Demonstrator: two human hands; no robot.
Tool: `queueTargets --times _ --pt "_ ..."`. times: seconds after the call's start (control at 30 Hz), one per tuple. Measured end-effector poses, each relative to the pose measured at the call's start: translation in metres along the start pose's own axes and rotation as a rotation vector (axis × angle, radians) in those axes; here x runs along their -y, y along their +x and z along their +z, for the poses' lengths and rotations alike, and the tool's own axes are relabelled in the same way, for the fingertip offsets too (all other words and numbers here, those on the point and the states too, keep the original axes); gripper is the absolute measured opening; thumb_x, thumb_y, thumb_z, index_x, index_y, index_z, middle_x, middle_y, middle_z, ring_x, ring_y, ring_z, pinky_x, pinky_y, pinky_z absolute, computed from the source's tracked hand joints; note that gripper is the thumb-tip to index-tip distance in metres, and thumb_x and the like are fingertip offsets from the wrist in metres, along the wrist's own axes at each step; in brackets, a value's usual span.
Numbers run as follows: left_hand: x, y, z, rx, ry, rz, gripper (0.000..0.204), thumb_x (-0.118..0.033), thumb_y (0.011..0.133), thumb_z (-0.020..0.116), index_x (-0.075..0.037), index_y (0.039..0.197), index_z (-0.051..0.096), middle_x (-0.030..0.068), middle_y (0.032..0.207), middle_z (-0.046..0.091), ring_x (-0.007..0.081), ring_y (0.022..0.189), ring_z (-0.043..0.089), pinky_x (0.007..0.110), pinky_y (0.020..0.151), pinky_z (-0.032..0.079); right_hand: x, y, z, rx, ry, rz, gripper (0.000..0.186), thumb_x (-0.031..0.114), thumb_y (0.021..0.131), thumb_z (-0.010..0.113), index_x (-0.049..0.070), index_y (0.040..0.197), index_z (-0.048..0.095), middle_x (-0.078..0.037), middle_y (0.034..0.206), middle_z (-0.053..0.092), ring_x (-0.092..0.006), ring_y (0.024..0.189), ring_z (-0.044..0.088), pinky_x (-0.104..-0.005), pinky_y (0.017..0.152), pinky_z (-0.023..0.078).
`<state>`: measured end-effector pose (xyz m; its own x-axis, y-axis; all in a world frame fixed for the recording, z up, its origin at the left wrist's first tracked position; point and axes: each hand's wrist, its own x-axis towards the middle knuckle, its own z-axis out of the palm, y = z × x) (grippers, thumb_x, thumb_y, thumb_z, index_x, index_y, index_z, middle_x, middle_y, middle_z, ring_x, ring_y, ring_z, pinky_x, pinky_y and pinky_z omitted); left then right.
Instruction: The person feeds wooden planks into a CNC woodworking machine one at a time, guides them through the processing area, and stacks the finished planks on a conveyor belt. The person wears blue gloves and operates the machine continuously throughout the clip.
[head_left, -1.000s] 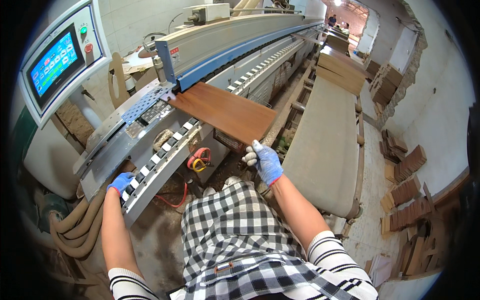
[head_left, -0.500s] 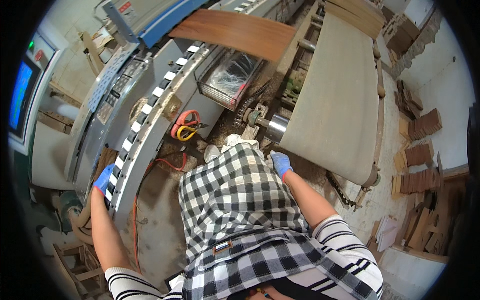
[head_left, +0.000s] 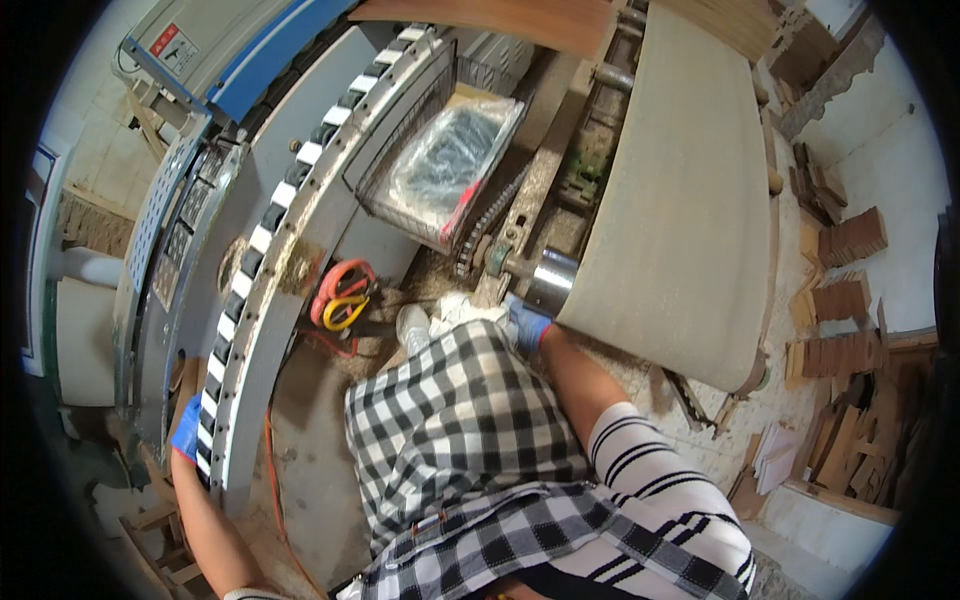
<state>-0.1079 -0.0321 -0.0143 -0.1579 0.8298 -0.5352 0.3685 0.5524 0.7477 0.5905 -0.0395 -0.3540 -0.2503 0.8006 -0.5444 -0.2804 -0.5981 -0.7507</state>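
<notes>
My left hand (head_left: 186,428), in a blue glove, is at the near end of the machine's curved track (head_left: 240,285) of black and white pads. Its fingers are mostly hidden beside the track, next to a brown piece, so its grip does not show. My right hand (head_left: 527,328), also blue-gloved, is low beside a white cloth (head_left: 458,314) and the shiny metal roller (head_left: 551,281) of the belt conveyor. Blur hides how its fingers are set. A reddish-brown wooden board (head_left: 500,22) lies across the far end, over the track side and towards the conveyor.
The wide grey belt (head_left: 670,220) runs along my right. Scissors with red and yellow handles (head_left: 342,296) hang on the machine's side. A wire basket (head_left: 440,165) holds clear plastic. A red hose (head_left: 270,470) trails across the floor. Stacked brown boards (head_left: 838,297) stand by the right wall.
The view has shifted, bringing the basket and scissors lower and further left. The brown board has slid up towards the top edge. My right hand has moved left and up, nearer the white cloth.
</notes>
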Motion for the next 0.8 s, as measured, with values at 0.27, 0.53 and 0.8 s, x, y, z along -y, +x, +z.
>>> queueTargets --times 0.27,0.53,0.8 --pt "-0.061 -0.046 0.087 0.02 -0.115 -0.048 0.029 -0.019 0.089 0.043 -0.004 0.108 0.059 0.0036 0.092 0.062 0.0172 0.082 0.057 0.028 0.079 0.044 0.014 0.019 0.023 -0.149 0.451 0.399 0.06 0.058 0.087 0.034 0.007 0.092 0.066 -0.012 0.083 0.066 -0.0247 0.069 0.06 -0.0325 0.07 0.048" --pt "-0.087 -0.058 0.105 -0.027 0.151 0.009 0.031 -0.005 0.084 0.043 0.002 0.112 0.056 0.008 0.104 0.061 0.0179 0.092 0.054 0.029 0.084 0.042 0.02 0.03 0.02 -0.539 -0.794 -0.115 0.022 0.022 0.078 0.054 0.004 0.086 0.065 -0.018 0.084 0.064 -0.034 0.08 0.062 -0.038 0.072 0.049" --pt "-0.004 0.009 0.047 0.014 0.128 0.057 0.031 -0.003 0.085 0.045 0.002 0.115 0.054 0.0116 0.11 0.059 0.0225 0.103 0.052 0.03 0.091 0.038 -0.017 0.079 -0.024 -0.424 -1.597 -0.017 0.024 0.023 0.068 0.064 0.006 0.085 0.066 -0.018 0.09 0.063 -0.0325 0.08 0.063 -0.0399 0.065 0.051"
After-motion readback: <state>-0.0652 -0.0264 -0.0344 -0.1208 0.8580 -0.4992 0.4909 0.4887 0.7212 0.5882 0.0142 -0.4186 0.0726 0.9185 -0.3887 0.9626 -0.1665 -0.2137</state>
